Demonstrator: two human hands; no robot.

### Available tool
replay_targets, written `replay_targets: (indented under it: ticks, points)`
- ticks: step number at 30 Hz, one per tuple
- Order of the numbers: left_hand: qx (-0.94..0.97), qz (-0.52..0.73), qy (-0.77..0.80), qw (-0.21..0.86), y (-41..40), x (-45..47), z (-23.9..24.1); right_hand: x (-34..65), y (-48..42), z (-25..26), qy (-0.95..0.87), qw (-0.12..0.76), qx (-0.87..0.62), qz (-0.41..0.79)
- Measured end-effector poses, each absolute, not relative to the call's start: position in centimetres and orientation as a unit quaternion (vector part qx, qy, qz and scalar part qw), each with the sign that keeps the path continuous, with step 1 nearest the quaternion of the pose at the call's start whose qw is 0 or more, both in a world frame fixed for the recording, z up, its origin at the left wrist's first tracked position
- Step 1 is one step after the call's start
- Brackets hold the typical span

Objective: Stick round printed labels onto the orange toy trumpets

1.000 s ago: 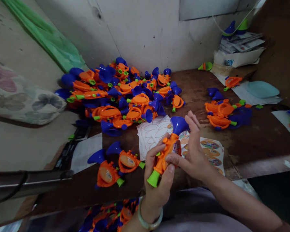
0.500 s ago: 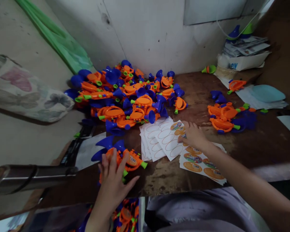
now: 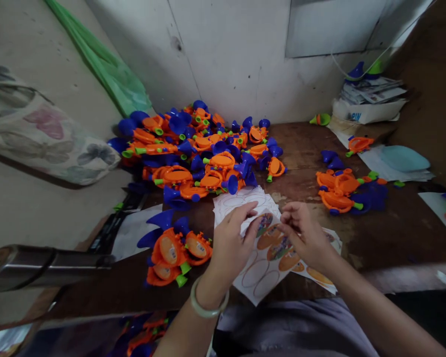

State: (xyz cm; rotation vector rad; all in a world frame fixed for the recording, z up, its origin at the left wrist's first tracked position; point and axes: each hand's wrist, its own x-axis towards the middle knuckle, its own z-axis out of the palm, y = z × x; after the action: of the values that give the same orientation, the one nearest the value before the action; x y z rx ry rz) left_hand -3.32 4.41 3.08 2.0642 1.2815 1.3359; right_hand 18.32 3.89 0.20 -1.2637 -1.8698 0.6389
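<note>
A sheet of oval stickers is raised and tilted above the table near my body. Some ovals are orange or colourfully printed, others are bare outlines. My left hand pinches its upper left edge between thumb and fingers; a pale bangle circles that wrist. At the sheet's upper right edge, my right hand has curled fingers, with the thumb against the paper. Behind lie used backing sheets with blank ovals. More sticker sheets lie partly under my right hand. Left of my left hand are toy trumpets with orange oval labels.
A large heap of orange and blue toy trumpets fills the back left. A smaller group of trumpets lies right. A steel flask juts in at left. A light blue dish rests on papers at far right.
My left hand has left the labelled trumpets and moved right to the sticker sheet. The sheet has come off the pile towards me, with my right hand at its edge.
</note>
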Motion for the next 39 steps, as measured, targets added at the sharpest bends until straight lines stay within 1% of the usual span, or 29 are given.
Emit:
replay_targets:
  ticks: [2,4,6,9,15,22,25,27,29,30,33,35,39]
  points:
    - [0.697,0.466,0.449,0.308,5.1,-2.3,3.6,18.0,2.6,0.9,-0.745,0.396,-0.485,0.230]
    - [0.655,0.455,0.446,0.407,5.1,-1.6,3.9,17.7,1.9,1.5,-0.758,0.390,-0.487,0.190]
    - [0.618,0.452,0.448,0.461,4.8,-1.2,4.2,17.5,1.7,1.9,-0.768,0.389,-0.482,0.164]
    - [0.586,0.455,0.452,0.494,4.2,-0.9,4.8,17.2,1.6,2.3,-0.766,0.408,-0.470,0.159]
    - [0.556,0.455,0.471,0.512,3.8,-0.5,5.7,16.9,1.0,2.6,-0.751,0.447,-0.467,0.130]
    - [0.504,0.457,0.489,0.546,3.4,-0.1,5.7,17.1,0.6,1.2,-0.778,0.488,-0.396,-0.002]
    - [0.506,0.465,0.488,0.538,4.0,-0.5,5.5,17.0,-0.5,1.2,-0.780,0.482,-0.395,-0.052]
    - [0.504,0.484,0.496,0.515,4.8,-1.0,5.4,16.9,-1.8,2.0,-0.825,0.439,-0.349,-0.066]
    - [0.504,0.497,0.500,0.499,5.6,-1.6,5.4,17.1,-2.8,3.1,-0.877,0.387,-0.280,-0.042]
    - [0.509,0.495,0.498,0.498,5.9,-1.7,5.3,17.2,-3.0,3.5,-0.880,0.387,-0.273,-0.028]
    - [0.531,0.473,0.479,0.514,6.1,-1.8,5.2,17.7,-2.2,3.7,-0.822,0.439,-0.362,-0.010]
    - [0.543,0.471,0.471,0.512,5.9,-1.5,5.1,17.9,-0.9,2.9,-0.786,0.453,-0.420,0.014]
    - [0.587,0.467,0.487,0.448,5.2,-1.1,5.1,17.6,0.4,0.8,-0.762,0.470,-0.434,0.097]
